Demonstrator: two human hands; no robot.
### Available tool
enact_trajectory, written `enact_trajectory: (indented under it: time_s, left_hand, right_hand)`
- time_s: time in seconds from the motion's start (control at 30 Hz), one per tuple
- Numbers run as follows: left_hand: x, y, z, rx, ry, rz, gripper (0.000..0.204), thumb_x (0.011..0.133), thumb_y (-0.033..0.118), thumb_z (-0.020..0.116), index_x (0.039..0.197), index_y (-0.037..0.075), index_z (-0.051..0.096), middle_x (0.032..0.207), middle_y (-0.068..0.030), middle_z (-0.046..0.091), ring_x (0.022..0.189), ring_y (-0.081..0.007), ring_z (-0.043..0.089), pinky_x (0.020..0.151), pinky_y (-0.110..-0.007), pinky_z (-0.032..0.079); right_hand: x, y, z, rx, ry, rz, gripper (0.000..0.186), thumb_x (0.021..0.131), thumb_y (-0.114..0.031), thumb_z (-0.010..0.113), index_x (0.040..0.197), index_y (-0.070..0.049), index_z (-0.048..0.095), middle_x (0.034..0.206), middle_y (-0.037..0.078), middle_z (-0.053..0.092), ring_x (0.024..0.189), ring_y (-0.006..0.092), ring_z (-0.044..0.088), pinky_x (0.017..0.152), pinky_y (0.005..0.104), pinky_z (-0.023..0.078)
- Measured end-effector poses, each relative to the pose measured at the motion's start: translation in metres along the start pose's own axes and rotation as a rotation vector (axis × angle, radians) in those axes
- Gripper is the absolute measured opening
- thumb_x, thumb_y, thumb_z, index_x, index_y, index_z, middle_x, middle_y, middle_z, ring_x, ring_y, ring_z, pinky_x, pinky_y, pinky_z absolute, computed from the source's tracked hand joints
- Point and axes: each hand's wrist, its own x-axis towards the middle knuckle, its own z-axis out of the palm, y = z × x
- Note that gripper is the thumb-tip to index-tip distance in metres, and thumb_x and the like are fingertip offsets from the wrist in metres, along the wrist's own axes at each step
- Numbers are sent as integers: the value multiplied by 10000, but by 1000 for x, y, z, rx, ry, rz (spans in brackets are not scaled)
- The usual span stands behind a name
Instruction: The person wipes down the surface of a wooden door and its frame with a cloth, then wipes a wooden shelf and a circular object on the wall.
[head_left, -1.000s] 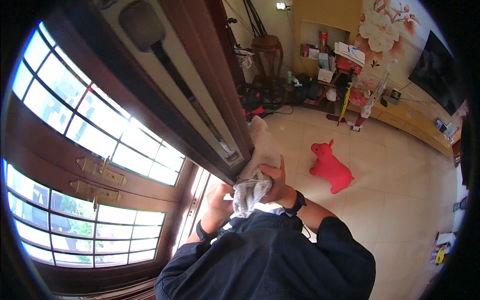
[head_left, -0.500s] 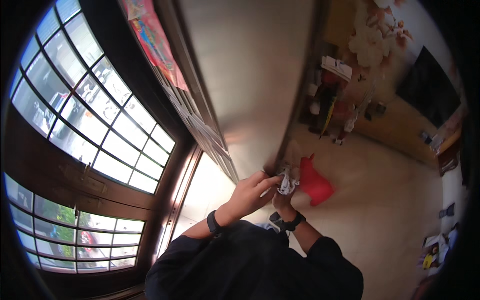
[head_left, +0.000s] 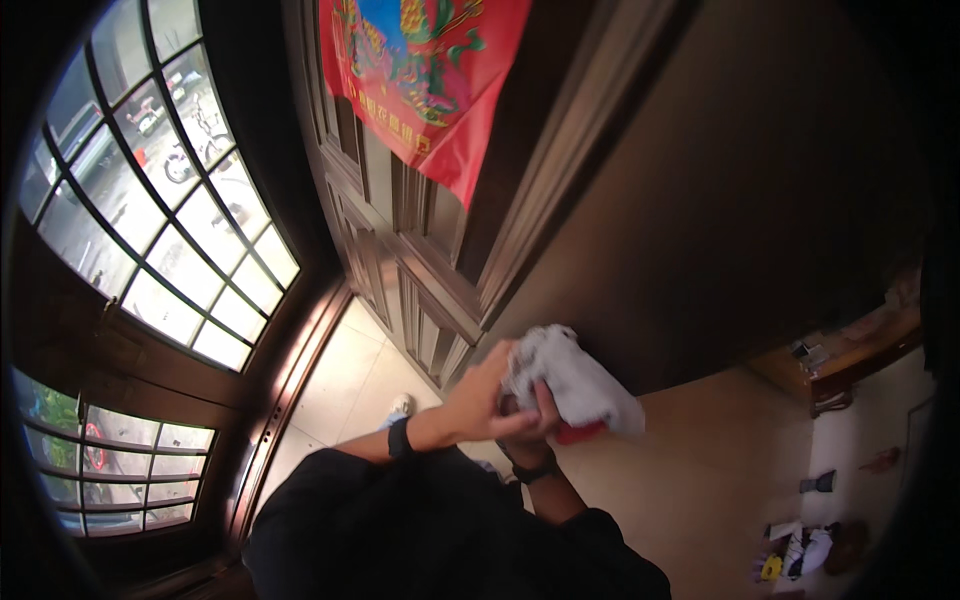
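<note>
Cloth (head_left: pixel 585 375) gripped in my right hand (head_left: pixel 543 412), left hand (head_left: pixel 482 400) touching it — can't tell its grip. Slack fabric could snag on the door (head_left: pixel 640 270) ahead.

red poster (head_left: pixel 430 85) cut off above, pale cloth (head_left: pixel 577 378) blurred

cloth (head_left: pixel 580 375): matt, soft-looking textile | door face (head_left: pixel 660 230): smooth, low sheen | poster (head_left: pixel 440 90): glossy, paper-like

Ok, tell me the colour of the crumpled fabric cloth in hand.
The crumpled fabric cloth is pale greyish-white, clearest in the head view.
</note>
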Motion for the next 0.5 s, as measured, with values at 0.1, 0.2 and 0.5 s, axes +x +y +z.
enact_trajectory:
  time_s: [0.1,0.2,0.5]
  left_hand:
    - [-4,-30,-26,2,155,-92,639,685,235,673,1220,6,409,1086,-188,480,999,-359,503,832,-363,421]
    - [-14,-54,-55,50,207,-191,617,694,212,668,1217,11,410,1076,-183,486,991,-357,506,828,-360,417]
    - [33,-71,-110,-54,429,-29,582,697,132,663,1210,3,421,1086,-180,522,965,-318,555,802,-351,454]
  right_hand:
    - [-17,45,27,-416,-39,-118,536,741,-65,697,1169,42,393,1060,216,527,928,300,560,823,419,468]
    - [2,55,56,-597,-74,-159,398,766,-108,653,1132,-37,512,1097,229,535,1013,420,506,900,519,353]
    - [110,54,108,-618,-238,-354,419,736,-120,678,1127,-85,529,1049,194,569,961,406,558,846,499,428]
